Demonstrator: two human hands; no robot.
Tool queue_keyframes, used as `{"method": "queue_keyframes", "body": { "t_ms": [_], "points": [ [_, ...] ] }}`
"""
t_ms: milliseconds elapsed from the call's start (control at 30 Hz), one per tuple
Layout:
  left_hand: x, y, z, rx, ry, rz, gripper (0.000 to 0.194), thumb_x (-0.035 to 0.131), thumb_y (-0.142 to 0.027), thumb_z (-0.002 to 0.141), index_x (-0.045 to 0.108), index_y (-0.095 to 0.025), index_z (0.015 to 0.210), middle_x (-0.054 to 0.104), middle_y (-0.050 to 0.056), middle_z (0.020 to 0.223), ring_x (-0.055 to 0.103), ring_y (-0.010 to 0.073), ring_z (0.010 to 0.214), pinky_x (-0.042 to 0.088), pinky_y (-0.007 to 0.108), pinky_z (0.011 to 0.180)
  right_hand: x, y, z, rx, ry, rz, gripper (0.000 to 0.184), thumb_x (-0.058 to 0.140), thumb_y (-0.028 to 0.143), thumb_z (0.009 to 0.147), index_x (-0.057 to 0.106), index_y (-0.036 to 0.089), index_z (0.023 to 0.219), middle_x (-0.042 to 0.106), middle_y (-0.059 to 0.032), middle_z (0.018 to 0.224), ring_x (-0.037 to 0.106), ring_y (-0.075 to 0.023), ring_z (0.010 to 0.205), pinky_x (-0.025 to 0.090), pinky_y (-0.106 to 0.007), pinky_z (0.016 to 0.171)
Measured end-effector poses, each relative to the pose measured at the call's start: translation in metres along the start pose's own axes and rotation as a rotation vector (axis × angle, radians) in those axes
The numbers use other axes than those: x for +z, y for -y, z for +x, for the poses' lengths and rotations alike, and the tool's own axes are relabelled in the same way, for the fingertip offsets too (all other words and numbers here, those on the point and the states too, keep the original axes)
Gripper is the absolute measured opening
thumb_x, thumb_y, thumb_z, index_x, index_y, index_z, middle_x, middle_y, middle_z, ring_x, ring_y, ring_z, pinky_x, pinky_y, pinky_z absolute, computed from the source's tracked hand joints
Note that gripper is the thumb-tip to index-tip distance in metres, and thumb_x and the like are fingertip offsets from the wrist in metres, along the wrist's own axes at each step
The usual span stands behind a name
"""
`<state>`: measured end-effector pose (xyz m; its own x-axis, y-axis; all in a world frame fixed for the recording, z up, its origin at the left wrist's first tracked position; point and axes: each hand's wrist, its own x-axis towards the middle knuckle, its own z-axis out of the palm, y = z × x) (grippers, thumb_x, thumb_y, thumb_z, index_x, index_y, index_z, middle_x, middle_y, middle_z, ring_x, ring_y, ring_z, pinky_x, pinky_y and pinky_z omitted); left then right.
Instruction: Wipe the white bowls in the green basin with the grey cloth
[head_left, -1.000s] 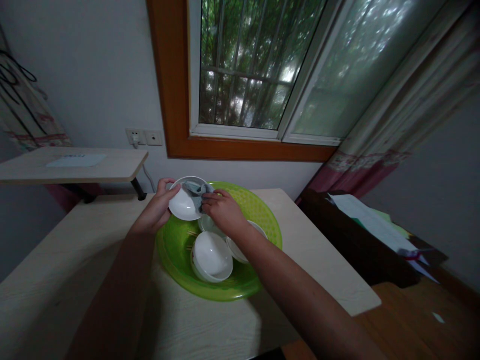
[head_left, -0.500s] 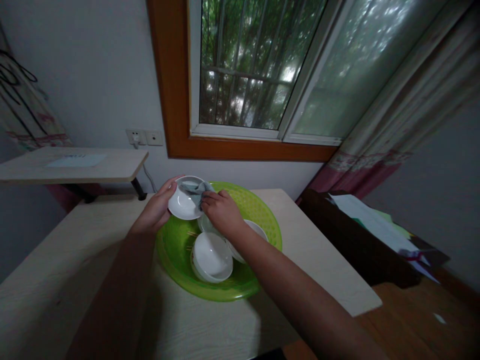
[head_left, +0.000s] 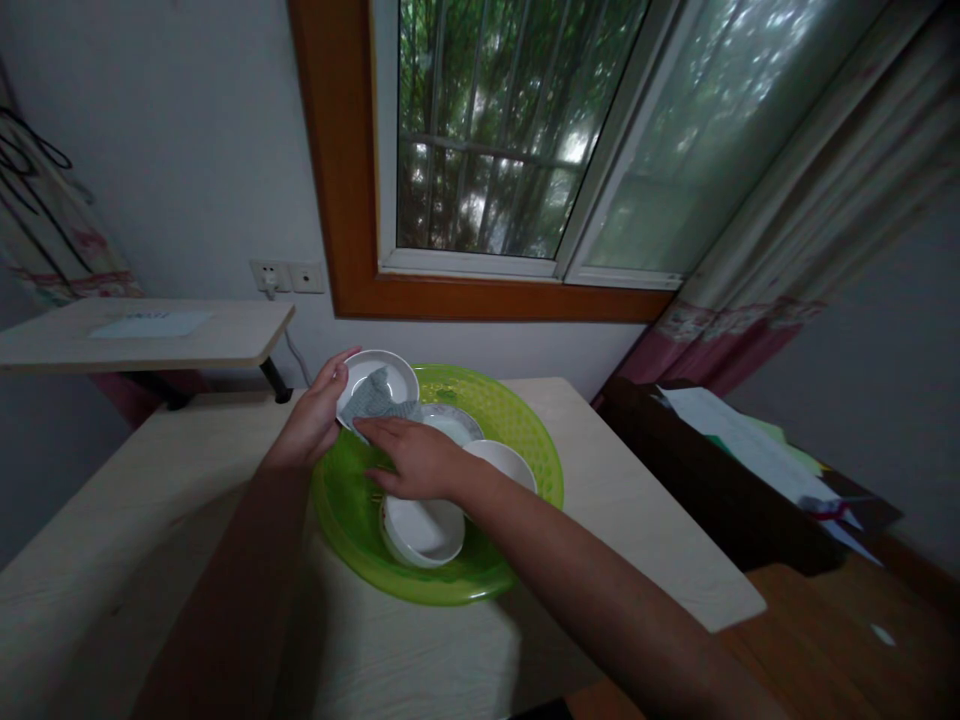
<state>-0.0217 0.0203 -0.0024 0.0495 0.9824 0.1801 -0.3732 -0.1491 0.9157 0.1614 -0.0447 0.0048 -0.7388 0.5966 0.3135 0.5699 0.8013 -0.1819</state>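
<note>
A white bowl (head_left: 386,372) is tilted toward me over the far left rim of the green basin (head_left: 480,588). My left hand (head_left: 315,410) grips its left side, with the thumb on the rim. A grey-green cloth (head_left: 379,395) lies bunched inside this bowl and hangs over its near edge. My right hand (head_left: 420,455) holds the cloth at that edge with its fingers, the thumb apart below. Close under the right hand, another white bowl (head_left: 427,540) rests in the basin. Further white bowls (head_left: 457,425) sit behind and beside the right forearm, partly hidden.
The basin stands on a pale wooden table (head_left: 600,480). At the left is a raised shelf (head_left: 225,335) with a sheet of paper on it. Sockets (head_left: 285,276) and a window (head_left: 517,150) are on the wall behind. Papers (head_left: 750,450) lie on dark furniture at the right.
My right hand has moved left and down across the held bowl, its fingers stretching out. The cloth has spread lower in the bowl. My left hand keeps its grip almost in place.
</note>
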Motion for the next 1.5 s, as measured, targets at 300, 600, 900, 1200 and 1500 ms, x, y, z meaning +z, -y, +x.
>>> {"method": "queue_keyframes", "body": {
  "t_ms": [300, 600, 900, 1200, 1500],
  "points": [
    [-0.002, 0.004, 0.003, 0.025, 0.009, 0.001, 0.048, 0.065, -0.048, 0.094, 0.06, -0.024, 0.135, 0.07, 0.008, 0.123, 0.067, 0.0178, 0.099, 0.053, 0.026, 0.085, -0.014, -0.002, 0.002, 0.2, 0.005, -0.222, 0.056, 0.036, 0.057, 0.107, 0.072, 0.015, 0.11, 0.076, -0.0136, 0.108, 0.071, -0.0245, 0.102, 0.052, -0.035, 0.086],
    [0.002, 0.002, 0.002, 0.015, -0.032, -0.039, 0.044, 0.064, -0.045, 0.095, 0.06, -0.022, 0.132, 0.07, 0.007, 0.119, 0.066, 0.0168, 0.096, 0.052, 0.026, 0.084, -0.017, -0.005, 0.0, 0.22, -0.067, -0.276, 0.061, 0.033, 0.058, 0.107, 0.072, 0.012, 0.107, 0.074, -0.0162, 0.11, 0.066, -0.0255, 0.114, 0.05, -0.035, 0.092],
    [0.001, 0.001, 0.002, 0.012, -0.05, -0.051, 0.045, 0.064, -0.044, 0.094, 0.061, -0.021, 0.133, 0.072, 0.007, 0.111, 0.068, 0.0174, 0.09, 0.055, 0.025, 0.076, -0.009, -0.004, -0.001, -0.006, -0.04, -0.038, 0.055, 0.045, 0.053, 0.106, 0.056, 0.013, 0.142, 0.067, -0.0133, 0.137, 0.064, -0.0244, 0.124, 0.048, -0.036, 0.106],
    [-0.001, 0.003, 0.004, 0.032, -0.028, -0.048, 0.046, 0.066, -0.045, 0.093, 0.062, -0.022, 0.132, 0.071, 0.008, 0.12, 0.067, 0.0189, 0.1, 0.054, 0.026, 0.084, -0.013, -0.016, -0.002, 0.086, -0.044, -0.16, 0.039, 0.052, 0.045, 0.105, 0.068, 0.015, 0.124, 0.073, -0.013, 0.12, 0.067, -0.0242, 0.116, 0.051, -0.037, 0.097],
    [-0.004, 0.0, 0.003, -0.011, 0.029, -0.078, 0.043, 0.068, -0.041, 0.091, 0.061, -0.024, 0.13, 0.07, 0.007, 0.117, 0.066, 0.0192, 0.095, 0.054, 0.028, 0.079, -0.017, -0.027, -0.001, 0.068, -0.021, -0.368, 0.014, 0.063, 0.02, 0.099, 0.072, 0.017, 0.11, 0.075, -0.0075, 0.112, 0.064, -0.023, 0.11, 0.045, -0.034, 0.086]
  ]
}}
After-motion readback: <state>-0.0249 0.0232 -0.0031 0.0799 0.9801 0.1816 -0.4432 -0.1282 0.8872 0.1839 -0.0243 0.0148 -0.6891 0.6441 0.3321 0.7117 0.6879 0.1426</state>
